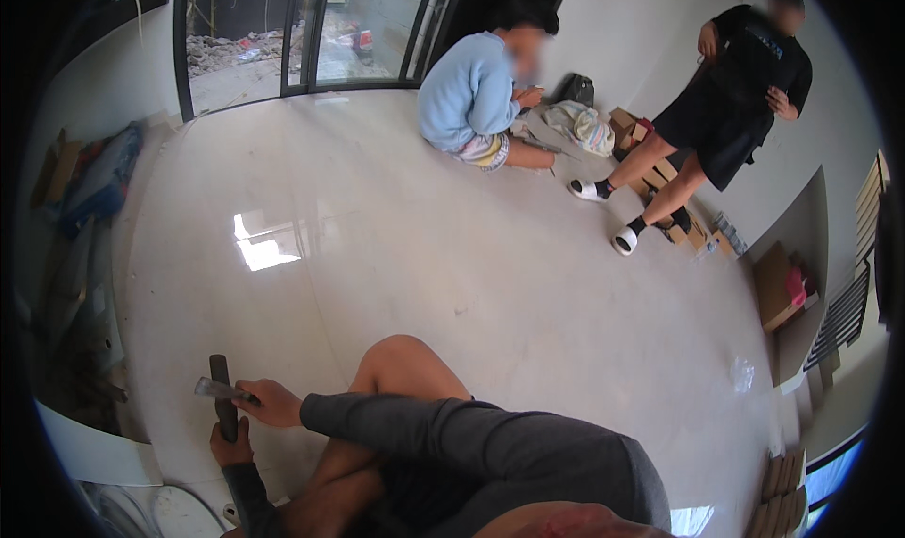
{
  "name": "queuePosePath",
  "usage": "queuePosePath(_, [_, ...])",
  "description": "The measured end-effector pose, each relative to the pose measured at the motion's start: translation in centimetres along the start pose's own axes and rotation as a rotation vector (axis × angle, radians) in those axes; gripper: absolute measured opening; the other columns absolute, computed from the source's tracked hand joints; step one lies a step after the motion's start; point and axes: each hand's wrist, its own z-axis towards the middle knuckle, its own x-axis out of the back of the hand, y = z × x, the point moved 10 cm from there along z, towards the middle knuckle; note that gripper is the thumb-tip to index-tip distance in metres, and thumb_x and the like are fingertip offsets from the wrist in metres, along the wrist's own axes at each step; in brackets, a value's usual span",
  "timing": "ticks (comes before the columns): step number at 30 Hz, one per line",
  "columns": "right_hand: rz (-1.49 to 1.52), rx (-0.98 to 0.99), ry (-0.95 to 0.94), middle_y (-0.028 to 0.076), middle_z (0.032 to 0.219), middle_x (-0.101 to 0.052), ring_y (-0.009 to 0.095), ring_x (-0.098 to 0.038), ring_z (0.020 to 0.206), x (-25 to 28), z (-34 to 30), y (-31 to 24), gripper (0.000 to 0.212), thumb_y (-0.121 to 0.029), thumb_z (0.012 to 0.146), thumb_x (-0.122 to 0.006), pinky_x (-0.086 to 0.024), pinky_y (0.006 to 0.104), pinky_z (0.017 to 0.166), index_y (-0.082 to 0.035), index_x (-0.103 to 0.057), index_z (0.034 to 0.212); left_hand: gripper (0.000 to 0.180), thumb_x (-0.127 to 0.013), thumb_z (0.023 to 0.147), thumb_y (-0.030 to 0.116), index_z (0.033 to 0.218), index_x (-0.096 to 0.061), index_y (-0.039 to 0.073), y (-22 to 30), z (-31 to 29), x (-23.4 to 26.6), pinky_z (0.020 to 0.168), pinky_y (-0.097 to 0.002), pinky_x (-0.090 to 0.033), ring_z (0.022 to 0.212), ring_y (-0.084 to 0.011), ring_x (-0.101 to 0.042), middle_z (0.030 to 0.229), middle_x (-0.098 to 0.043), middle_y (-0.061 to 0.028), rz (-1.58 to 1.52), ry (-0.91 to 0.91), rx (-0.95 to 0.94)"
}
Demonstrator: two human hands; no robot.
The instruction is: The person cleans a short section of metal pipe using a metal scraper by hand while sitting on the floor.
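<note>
At the lower left, my left hand (232, 446) is closed round the lower end of a dark, rod-shaped piece (220, 372) that stands nearly upright. My right hand (273, 404) grips a short tool with a flat, shiny grey end (209, 387), which points left and crosses in front of the dark piece. Whether the two touch cannot be made out, nor can the tool's exact kind. Both hands are close together, beside my bent leg (403, 361).
One person in light blue (479, 90) sits on the glossy tiled floor (424, 255); another in black (745, 76) stands at right. Cardboard boxes (775, 288) line the right wall. A blue bundle (102, 180) lies left, a white round object (184, 514) near my left forearm. Sliding doors (368, 33) stand behind.
</note>
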Motion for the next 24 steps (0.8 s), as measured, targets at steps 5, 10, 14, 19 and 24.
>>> queuePosePath(5, [0.004, -0.069, -0.03, 0.02, 0.063, -0.052, 0.039, -0.053, 0.059, -0.6, 0.1, 0.8, 0.023, -0.024, 0.094, -0.056, -0.039, 0.0428, 0.054, -0.002, -0.052, 0.091, 0.035, -0.074, 0.078, 0.03, 0.081, -0.055, 0.002, 0.8, -0.4, 0.3, 0.035, -0.032, -0.04, 0.038, -0.0149, -0.05, 0.055, -0.053, -0.0061, 0.008, -0.013, 0.042])
queuePosePath(10, [0.04, -0.091, -0.003, 0.018, 0.064, -0.053, 0.037, -0.054, 0.059, -0.6, 0.2, 1.3, 0.024, -0.026, 0.095, -0.054, -0.039, 0.042, 0.054, -0.002, -0.054, 0.092, 0.033, -0.074, 0.078, 0.028, 0.081, -0.055, 0.001, 0.3, -0.2, 0.2, 0.036, -0.033, -0.041, 0.039, -0.0158, -0.05, 0.055, -0.053, -0.0065, 0.026, -0.027, 0.042])
queuePosePath(14, [0.066, -0.121, -0.024, 0.017, 0.064, -0.054, 0.034, -0.054, 0.058, -1.5, 0.0, 1.7, 0.025, -0.027, 0.096, -0.052, -0.04, 0.0411, 0.055, -0.003, -0.054, 0.092, 0.032, -0.075, 0.076, 0.025, 0.081, -0.055, 0.001, -1.0, -0.3, 0.7, 0.037, -0.0335, -0.04, 0.039, -0.0165, -0.05, 0.055, -0.052, -0.0064, 0.034, 0.027, 0.009])
queuePosePath(19, [0.05, -0.145, -0.029, 0.018, 0.065, -0.054, 0.036, -0.054, 0.059, -2.1, 0.2, 1.9, 0.027, -0.029, 0.097, -0.051, -0.04, 0.0417, 0.056, -0.003, -0.054, 0.092, 0.032, -0.075, 0.076, 0.024, 0.08, -0.054, 0.001, -1.4, 0.1, 0.7, 0.037, -0.0332, -0.04, 0.039, -0.0165, -0.05, 0.055, -0.052, -0.0062, 0.015, -0.007, 0.049])
queuePosePath(24, [-0.029, -0.157, -0.063, 0.019, 0.066, -0.054, 0.039, -0.055, 0.063, -2.2, 0.1, 2.2, 0.027, -0.03, 0.096, -0.051, -0.04, 0.0439, 0.056, -0.003, -0.054, 0.091, 0.031, -0.075, 0.076, 0.024, 0.079, -0.054, 0.002, -1.2, -0.3, 0.7, 0.035, -0.0316, -0.038, 0.038, -0.0158, -0.049, 0.055, -0.052, -0.0054, -0.004, 0.004, 0.06])
